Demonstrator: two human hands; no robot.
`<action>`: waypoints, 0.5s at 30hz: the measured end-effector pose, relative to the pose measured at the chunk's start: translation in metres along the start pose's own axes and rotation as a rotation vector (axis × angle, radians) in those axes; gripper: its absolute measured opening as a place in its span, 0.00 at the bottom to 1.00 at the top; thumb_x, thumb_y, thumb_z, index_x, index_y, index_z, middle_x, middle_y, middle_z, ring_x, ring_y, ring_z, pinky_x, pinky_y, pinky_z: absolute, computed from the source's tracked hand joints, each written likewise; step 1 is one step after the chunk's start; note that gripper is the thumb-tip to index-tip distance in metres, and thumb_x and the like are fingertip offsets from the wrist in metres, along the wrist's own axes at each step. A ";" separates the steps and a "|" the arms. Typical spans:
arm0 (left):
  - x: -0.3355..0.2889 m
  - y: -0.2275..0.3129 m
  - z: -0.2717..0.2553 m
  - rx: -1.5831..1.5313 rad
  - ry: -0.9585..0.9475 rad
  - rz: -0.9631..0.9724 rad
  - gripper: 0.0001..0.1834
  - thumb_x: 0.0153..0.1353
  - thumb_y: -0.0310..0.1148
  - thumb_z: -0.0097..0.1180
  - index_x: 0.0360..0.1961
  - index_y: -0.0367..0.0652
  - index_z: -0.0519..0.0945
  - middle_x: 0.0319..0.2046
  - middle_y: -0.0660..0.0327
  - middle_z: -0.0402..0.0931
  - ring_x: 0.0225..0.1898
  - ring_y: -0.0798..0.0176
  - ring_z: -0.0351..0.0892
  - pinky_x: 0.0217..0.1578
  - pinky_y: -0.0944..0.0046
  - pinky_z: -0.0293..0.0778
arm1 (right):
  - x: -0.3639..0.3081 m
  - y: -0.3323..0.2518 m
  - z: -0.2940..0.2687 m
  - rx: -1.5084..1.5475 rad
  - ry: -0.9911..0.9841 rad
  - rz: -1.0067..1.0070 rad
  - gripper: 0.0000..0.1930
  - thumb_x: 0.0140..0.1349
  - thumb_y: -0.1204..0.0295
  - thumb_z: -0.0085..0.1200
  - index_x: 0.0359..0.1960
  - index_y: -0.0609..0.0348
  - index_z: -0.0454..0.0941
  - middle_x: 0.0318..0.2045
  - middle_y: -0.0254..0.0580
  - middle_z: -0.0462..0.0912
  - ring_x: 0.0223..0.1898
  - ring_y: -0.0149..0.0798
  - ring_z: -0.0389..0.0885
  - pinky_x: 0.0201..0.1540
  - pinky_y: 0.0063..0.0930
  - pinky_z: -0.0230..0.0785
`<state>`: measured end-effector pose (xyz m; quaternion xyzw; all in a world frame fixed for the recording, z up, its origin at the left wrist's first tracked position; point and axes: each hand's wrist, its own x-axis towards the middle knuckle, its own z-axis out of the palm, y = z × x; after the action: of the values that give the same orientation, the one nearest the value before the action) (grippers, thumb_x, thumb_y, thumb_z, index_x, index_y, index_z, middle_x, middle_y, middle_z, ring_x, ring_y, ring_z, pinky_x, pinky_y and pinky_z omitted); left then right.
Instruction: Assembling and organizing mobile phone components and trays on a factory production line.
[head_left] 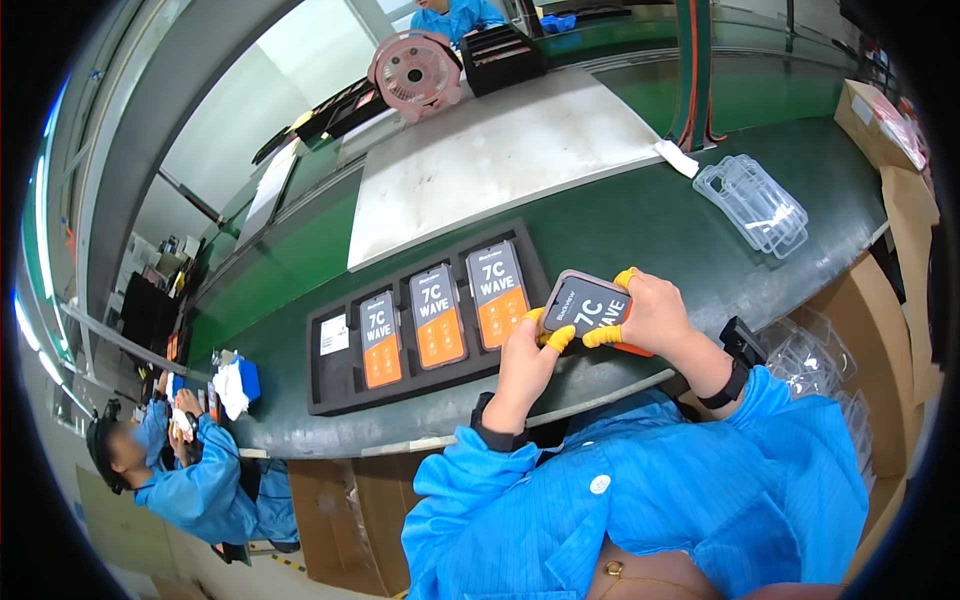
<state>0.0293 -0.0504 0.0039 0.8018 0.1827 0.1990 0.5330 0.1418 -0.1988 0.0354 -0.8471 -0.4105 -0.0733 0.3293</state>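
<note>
A smartphone [578, 292] with a grey and orange screen film is held between my two hands, tilted, just right of the tray. My left hand [525, 362] grips its left end and lower edge; my right hand [655, 315] grips its right end. Yellow finger cots cover several fingertips on both hands. Beside my left hand lies a black foam tray [335, 390]. Three like phones, the left phone [379, 335], the middle phone [437, 315] and the right phone [497, 290], sit in its slots. A white label [334, 336] shows at the tray's left end.
Clear plastic phone cases [752, 205] lie stacked at the right of the green bench [640, 205]. A white board [480, 150] and a pink fan [415, 75] stand beyond. Cardboard boxes [840, 300] flank the right edge. A co-worker [205, 475] in blue sits at left.
</note>
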 end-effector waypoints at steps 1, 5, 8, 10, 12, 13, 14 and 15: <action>-0.002 0.003 -0.002 -0.028 -0.041 0.000 0.21 0.48 0.32 0.57 0.41 0.31 0.69 0.33 0.52 0.75 0.36 0.58 0.75 0.37 0.65 0.69 | 0.001 0.001 -0.004 0.055 -0.040 0.041 0.33 0.25 0.45 0.64 0.27 0.63 0.74 0.24 0.44 0.76 0.27 0.45 0.76 0.32 0.30 0.69; -0.017 0.007 0.004 0.008 -0.236 0.027 0.27 0.47 0.34 0.58 0.46 0.31 0.64 0.40 0.50 0.71 0.43 0.58 0.71 0.44 0.64 0.66 | 0.002 0.008 -0.012 0.272 -0.128 0.165 0.31 0.26 0.51 0.68 0.29 0.63 0.75 0.27 0.43 0.78 0.28 0.39 0.78 0.34 0.26 0.69; -0.025 0.022 0.016 -0.019 -0.522 0.032 0.28 0.47 0.38 0.57 0.46 0.33 0.64 0.40 0.47 0.71 0.43 0.53 0.71 0.43 0.62 0.66 | 0.000 0.014 -0.006 0.868 -0.253 0.189 0.27 0.29 0.61 0.70 0.32 0.62 0.75 0.29 0.38 0.79 0.29 0.29 0.76 0.34 0.21 0.68; -0.027 0.018 0.025 -0.075 -0.525 0.191 0.23 0.49 0.36 0.55 0.43 0.34 0.67 0.36 0.47 0.72 0.39 0.51 0.73 0.38 0.61 0.68 | 0.000 0.013 -0.007 1.146 -0.369 0.205 0.23 0.32 0.68 0.69 0.33 0.62 0.75 0.28 0.33 0.78 0.29 0.25 0.74 0.34 0.20 0.67; -0.026 0.019 0.028 -0.001 -0.518 0.136 0.17 0.49 0.32 0.53 0.39 0.35 0.69 0.30 0.46 0.74 0.34 0.47 0.74 0.33 0.59 0.69 | -0.002 0.015 -0.002 1.240 -0.373 0.203 0.22 0.34 0.69 0.68 0.33 0.61 0.75 0.28 0.33 0.78 0.29 0.25 0.74 0.34 0.20 0.68; -0.026 0.018 0.031 0.046 -0.424 0.174 0.13 0.49 0.29 0.51 0.36 0.35 0.70 0.26 0.45 0.73 0.30 0.45 0.74 0.29 0.57 0.69 | -0.003 0.015 -0.001 1.221 -0.333 0.220 0.22 0.34 0.70 0.68 0.33 0.62 0.75 0.28 0.34 0.78 0.29 0.25 0.74 0.34 0.19 0.68; -0.026 0.018 0.034 0.046 -0.427 0.173 0.13 0.49 0.29 0.51 0.36 0.35 0.70 0.26 0.45 0.73 0.30 0.45 0.74 0.29 0.57 0.69 | -0.004 0.014 0.000 1.202 -0.294 0.237 0.21 0.34 0.71 0.68 0.33 0.62 0.75 0.28 0.34 0.78 0.30 0.25 0.74 0.33 0.19 0.68; -0.027 0.021 0.037 0.120 -0.343 0.146 0.13 0.49 0.28 0.50 0.37 0.35 0.70 0.26 0.45 0.73 0.30 0.44 0.74 0.30 0.57 0.69 | -0.005 0.013 0.001 1.203 -0.291 0.239 0.21 0.34 0.71 0.68 0.33 0.62 0.75 0.28 0.34 0.78 0.30 0.25 0.74 0.33 0.19 0.68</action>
<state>0.0267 -0.1004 0.0069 0.8654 0.0421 0.0860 0.4918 0.1480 -0.2070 0.0266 -0.5550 -0.3230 0.3237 0.6949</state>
